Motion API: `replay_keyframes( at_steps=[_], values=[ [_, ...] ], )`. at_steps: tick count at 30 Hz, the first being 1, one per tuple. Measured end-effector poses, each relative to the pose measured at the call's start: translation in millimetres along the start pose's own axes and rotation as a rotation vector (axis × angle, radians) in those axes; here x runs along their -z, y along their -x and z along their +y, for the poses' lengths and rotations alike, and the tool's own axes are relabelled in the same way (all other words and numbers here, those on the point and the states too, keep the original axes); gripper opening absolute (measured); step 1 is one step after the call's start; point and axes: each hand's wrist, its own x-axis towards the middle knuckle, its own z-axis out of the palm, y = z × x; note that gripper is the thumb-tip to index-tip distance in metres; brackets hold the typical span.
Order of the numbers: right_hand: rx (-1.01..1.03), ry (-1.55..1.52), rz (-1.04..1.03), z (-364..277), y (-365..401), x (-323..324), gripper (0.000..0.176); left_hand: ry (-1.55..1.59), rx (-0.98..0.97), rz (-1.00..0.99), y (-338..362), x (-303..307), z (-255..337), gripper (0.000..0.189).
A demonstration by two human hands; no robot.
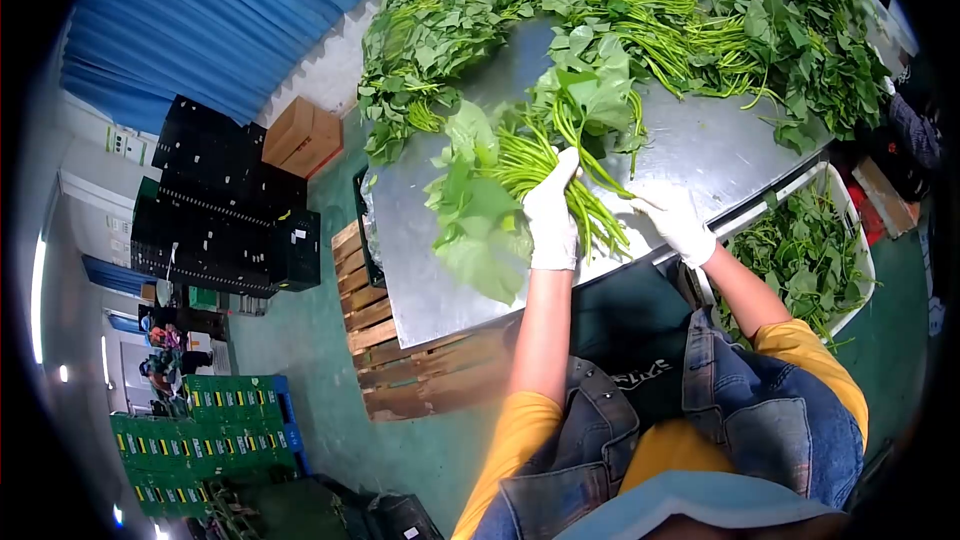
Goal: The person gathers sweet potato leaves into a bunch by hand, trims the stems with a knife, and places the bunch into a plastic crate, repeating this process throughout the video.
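My left hand (552, 215), in a white glove, is wrapped round a bunch of sweet potato greens (522, 155) above the metal table (420, 285). The leaves spread to the left and away from me, and the cut stem ends point towards me. To its right, my gloved right hand (677, 224) has thumb and fingers pinched together at the end of a single leafy stem (597, 172) beside the bunch. Along the table's far side lie heaps of the same greens (640, 25), their stems laid roughly side by side.
A white crate (868, 240) with loose greens stands to my right, against the table. Wooden pallets (385, 370) lie under the table's left end. Further left are stacked black crates (215, 205), a cardboard box (302, 137) and green crates (205, 430). People (165, 360) are in the background.
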Motion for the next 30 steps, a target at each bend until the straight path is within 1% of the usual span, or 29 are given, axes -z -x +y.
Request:
replay_keyframes(
  at_steps=[1, 2, 3, 4, 6, 7, 10, 11, 12, 14, 15, 18, 19, 20, 21, 22, 23, 24, 25, 26, 28, 29, 30],
  values=[
    [0.078, 0.042, -0.017, -1.5, 1.0, 1.4, 0.019, -0.077, 0.068, 0.059, 2.3, -1.4, 2.0, 0.013],
    [0.157, 0.085, -0.033, -3.4, 0.9, 3.3, 0.021, -0.074, 0.064, 0.057, -5.0, 4.0, -6.9, 0.013],
    [0.213, 0.175, -0.06, -4.8, 1.5, 8.0, 0.023, -0.055, -0.046, -0.06, -11.2, 7.0, -12.2, 0.013],
    [0.217, 0.176, -0.059, -5.9, 1.6, 10.3, 0.023, -0.096, -0.073, -0.06, -13.4, 11.5, -19.2, 0.013],
    [0.067, 0.002, -0.133, -6.9, 3.2, 12.9, 0.022, -0.178, -0.125, -0.056, -4.6, 5.2, -10.6, 0.013],
    [0.199, 0.095, -0.085, 3.2, 3.7, 12.5, 0.019, -0.167, -0.098, -0.061, -3.6, 4.5, -10.0, 0.013],
    [0.16, 0.089, -0.069, -7.6, 3.0, 17.7, 0.017, -0.165, -0.06, -0.081, -6.3, 8.5, -14.4, 0.012],
    [0.071, -0.04, -0.057, -4.5, 2.8, 13.6, 0.018, -0.174, -0.052, -0.093, -7.6, 10.2, -14.9, 0.012],
    [0.066, -0.041, -0.06, -1.8, 2.8, 15.1, 0.018, -0.139, -0.018, -0.086, -8.3, 12.5, -15.8, 0.011],
    [0.166, 0.188, -0.12, 1.2, 2.6, 16.9, 0.022, -0.107, 0.02, -0.071, -9.8, 15.9, -18.7, 0.011],
    [0.162, 0.185, -0.123, 0.8, 3.9, 15.4, 0.022, -0.003, 0.007, -0.108, -11.7, 15.6, -20.7, 0.011],
    [0.07, 0.161, -0.172, -1.3, 7.0, 13.0, 0.025, -0.13, -0.036, -0.091, 1.3, 10.9, -13.2, 0.012],
    [0.113, 0.106, -0.123, 17.2, 9.3, 7.3, 0.024, -0.165, -0.08, -0.115, 3.8, 9.2, -13.3, 0.012],
    [0.109, 0.104, -0.125, 12.5, 8.1, 9.1, 0.024, -0.079, -0.057, -0.16, -0.9, 11.1, -21.0, 0.012],
    [0.073, 0.261, -0.194, 2.1, 5.9, 12.7, 0.022, 0.006, -0.03, -0.203, -1.9, 8.5, -22.0, 0.013],
    [0.039, 0.419, -0.263, -5.1, 3.9, 15.7, 0.021, -0.094, -0.011, -0.17, -1.0, 7.8, -22.6, 0.013],
    [-0.08, 0.217, -0.309, -6.6, 2.6, 17.5, 0.033, -0.11, -0.062, -0.169, -3.1, 7.0, -27.3, 0.012],
    [-0.082, 0.219, -0.306, -7.9, 0.1, 14.9, 0.033, -0.125, -0.112, -0.171, -7.4, 6.6, -37.2, 0.011],
    [-0.118, -0.075, -0.293, -9.5, -3.0, 9.8, 0.039, -0.036, -0.018, -0.235, -14.7, 9.8, -52.9, 0.01],
    [-0.145, -0.254, -0.318, -7.8, -7.3, 8.8, 0.038, -0.011, 0.083, -0.27, -14.8, 10.0, -61.4, 0.008],
    [-0.24, -0.641, -0.341, 0.5, -19.7, -3.8, 0.037, -0.057, 0.341, -0.315, 6.4, -3.3, -43.9, 0.009],
    [-0.296, -0.812, -0.299, 1.9, -24.8, -11.6, 0.037, -0.079, 0.412, -0.322, 14.9, -8.0, -37.0, 0.011],
    [-0.359, -1.01, -0.206, -2.5, -30.7, -15.3, 0.026, -0.097, 0.351, -0.296, 19.2, -11.0, -37.1, 0.011]
  ],
)
